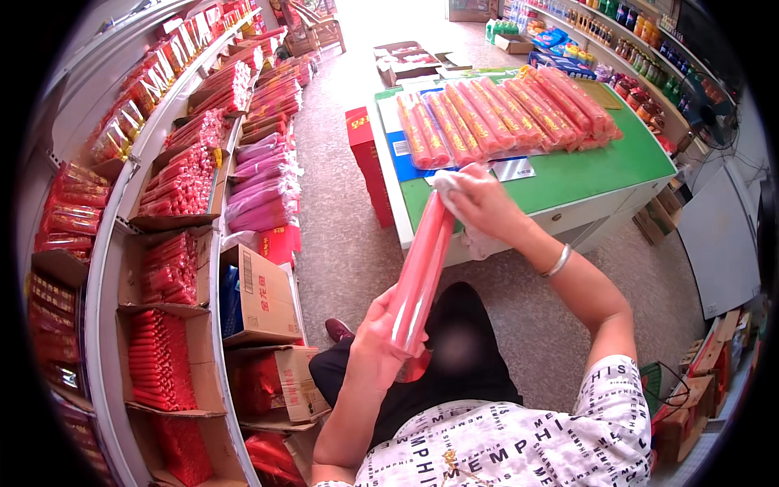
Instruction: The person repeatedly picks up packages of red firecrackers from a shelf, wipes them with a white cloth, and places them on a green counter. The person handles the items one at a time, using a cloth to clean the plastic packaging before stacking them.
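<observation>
My left hand (386, 332) grips the lower end of a pack of red candles (423, 268) in clear plastic wrap, held tilted over my lap. At its upper end my right hand (478, 198) holds a crumpled white cloth (447, 182) against the wrap. Beyond my hands, a row of wrapped red candle packs (487, 122) with gold writing lies side by side on the green tabletop (572, 182). Part of a red item (415, 368) shows below my left hand.
On the left, shelves hold cardboard boxes (164, 359) of red candles and a carton (261, 298). A tall red box (370, 164) stands beside the table. Bottles line shelves at the right, near a fan (709, 112). Open boxes (408, 61) sit behind the table.
</observation>
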### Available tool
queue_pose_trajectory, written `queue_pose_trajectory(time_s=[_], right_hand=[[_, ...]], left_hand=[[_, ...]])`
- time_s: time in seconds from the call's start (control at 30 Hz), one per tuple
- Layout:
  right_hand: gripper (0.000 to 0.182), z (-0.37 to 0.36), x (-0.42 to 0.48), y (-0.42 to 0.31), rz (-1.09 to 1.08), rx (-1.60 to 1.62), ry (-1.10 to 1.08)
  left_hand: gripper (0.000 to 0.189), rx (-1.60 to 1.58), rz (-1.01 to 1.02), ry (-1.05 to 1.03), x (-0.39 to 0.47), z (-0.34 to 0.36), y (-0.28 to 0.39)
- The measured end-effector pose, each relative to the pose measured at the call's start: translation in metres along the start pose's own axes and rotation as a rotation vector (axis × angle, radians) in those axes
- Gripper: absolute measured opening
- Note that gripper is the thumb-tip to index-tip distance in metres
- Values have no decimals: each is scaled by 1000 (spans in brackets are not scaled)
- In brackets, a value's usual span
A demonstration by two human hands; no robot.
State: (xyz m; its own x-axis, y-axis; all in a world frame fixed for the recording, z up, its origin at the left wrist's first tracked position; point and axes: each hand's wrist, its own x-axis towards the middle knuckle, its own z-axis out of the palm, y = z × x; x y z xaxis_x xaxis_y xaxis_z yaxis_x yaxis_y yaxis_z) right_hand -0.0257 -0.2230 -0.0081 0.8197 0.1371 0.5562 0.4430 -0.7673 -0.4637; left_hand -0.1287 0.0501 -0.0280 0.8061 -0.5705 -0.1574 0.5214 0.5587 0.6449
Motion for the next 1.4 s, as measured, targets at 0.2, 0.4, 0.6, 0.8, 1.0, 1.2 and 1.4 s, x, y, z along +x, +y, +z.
queue_pose_trajectory(time_s=[0.2,0.4,0.6,0.8,1.0,1.2,1.4], right_hand=[[23,-36,2,-24,94,212,182],[37,5,-45,-98,-493,-30,-229],[20,16,-2,-25,-378,-249,13],[28,25,-19,-42,-441,-472,-85],[19,32,-53,-82,-557,-113,-173],[22,-6,1,-22,-173,-259,-137],[21,-16,14,14,-31,57,-71]], left_hand=[[78,1439,586,232,1,8,7],[93,1631,651,248,12,20,-5],[95,1700,547,237,10,13,-9],[94,1775,537,199,13,15,-5],[97,1731,547,167,19,-1,-18],[99,1180,244,85,9,-13,2],[98,387,203,-52,-73,-52,40]])
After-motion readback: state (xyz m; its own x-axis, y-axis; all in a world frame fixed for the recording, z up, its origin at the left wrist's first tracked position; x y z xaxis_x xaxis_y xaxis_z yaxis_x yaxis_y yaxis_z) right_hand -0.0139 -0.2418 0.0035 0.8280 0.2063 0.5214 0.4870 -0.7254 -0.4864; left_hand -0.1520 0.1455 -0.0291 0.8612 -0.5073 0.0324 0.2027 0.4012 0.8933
